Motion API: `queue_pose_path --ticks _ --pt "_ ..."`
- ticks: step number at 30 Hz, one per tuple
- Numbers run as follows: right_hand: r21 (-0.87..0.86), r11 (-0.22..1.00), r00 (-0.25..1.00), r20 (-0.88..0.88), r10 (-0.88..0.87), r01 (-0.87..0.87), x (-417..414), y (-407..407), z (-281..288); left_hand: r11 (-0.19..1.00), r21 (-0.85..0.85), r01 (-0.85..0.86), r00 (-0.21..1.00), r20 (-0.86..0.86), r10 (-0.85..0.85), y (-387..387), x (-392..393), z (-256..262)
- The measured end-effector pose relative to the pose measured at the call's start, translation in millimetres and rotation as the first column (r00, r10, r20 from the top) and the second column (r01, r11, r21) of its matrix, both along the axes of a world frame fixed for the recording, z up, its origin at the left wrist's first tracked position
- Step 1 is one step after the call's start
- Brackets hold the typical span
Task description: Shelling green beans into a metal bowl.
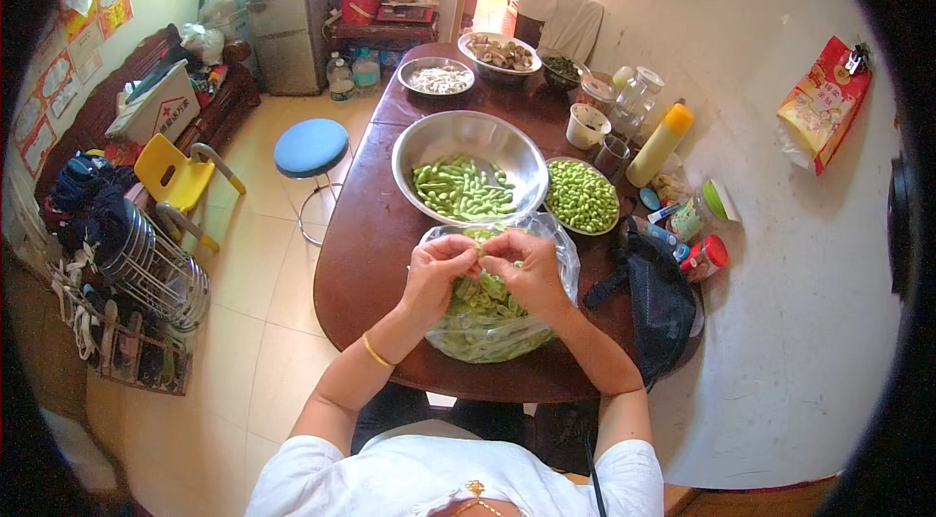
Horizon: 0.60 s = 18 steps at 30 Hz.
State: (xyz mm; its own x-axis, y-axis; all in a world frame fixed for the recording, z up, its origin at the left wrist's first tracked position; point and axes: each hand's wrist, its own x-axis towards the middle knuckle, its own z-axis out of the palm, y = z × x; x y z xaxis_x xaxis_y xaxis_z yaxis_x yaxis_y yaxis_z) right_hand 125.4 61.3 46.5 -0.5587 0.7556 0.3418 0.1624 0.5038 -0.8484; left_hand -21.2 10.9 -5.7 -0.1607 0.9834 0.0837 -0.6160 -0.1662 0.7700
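My left hand [437, 272] and my right hand [530, 272] meet fingertip to fingertip, pinching a small green bean pod [480, 251] between them. Most of the pod is hidden by the fingers. Directly below is a clear plastic bag [482, 350], full of opened green pod shells [486, 297]. Just beyond the bag stands a wide stainless steel bowl [523, 151] holding whole green soybean pods [461, 188]. To its right, a dish of shelled green beans [583, 195] sits against the bowl.
The dark wooden table [365, 246] also bears a plate of pale pieces [439, 78], a bowl of brown chunks [501, 52], a yellow-capped spray can [662, 144], jars and a black bag [654, 305]. A blue stool [312, 147] stands left of the table; the wall [790, 283] is at right.
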Motion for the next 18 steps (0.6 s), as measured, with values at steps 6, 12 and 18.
queue_pose_path --ticks 6,12,18 --pt "0.684 0.725 0.978 0.088 -0.190 0.079 -8.8 -11.4 4.6 0.989 -0.009 -0.150 0.988 -0.030 0.150 1.8 3.4 -1.4" --pt "0.377 0.926 0.997 0.049 -0.051 0.029 -4.1 -8.3 7.9 0.997 -0.029 -0.073 0.997 -0.025 0.073 0.7 1.9 -1.8" --pt "0.109 0.993 0.997 0.062 -0.055 0.048 -2.6 0.2 -0.8 0.996 -0.057 0.070 0.985 0.160 -0.060 0.7 0.2 1.5"
